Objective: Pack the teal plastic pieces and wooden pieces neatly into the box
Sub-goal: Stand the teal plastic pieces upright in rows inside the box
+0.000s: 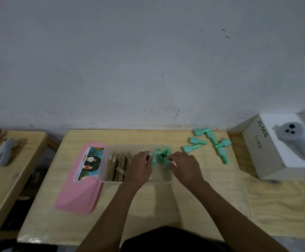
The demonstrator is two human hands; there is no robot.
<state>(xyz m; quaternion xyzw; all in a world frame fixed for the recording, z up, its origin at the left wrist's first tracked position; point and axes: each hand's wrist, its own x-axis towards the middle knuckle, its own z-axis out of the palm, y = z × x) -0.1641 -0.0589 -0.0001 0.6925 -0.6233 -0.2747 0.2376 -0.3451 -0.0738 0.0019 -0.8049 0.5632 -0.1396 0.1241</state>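
Both hands reach into the clear box (136,180) on the table (148,206). Left hand (141,167) pinches a teal piece (150,154); right hand (186,167) touches standing teal ones (161,155). Wooden pieces (116,167) are packed. Several loose teal pieces (210,140) wait outside, so about half is done.

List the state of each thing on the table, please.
Clear box: open, partly filled.
Wooden pieces: inside box, left part.
Standing teal pieces: inside box.
Loose teal pieces: lying outside.
Pink lid: off, beside box.
Left hand: touching a teal piece.
Right hand: in box.
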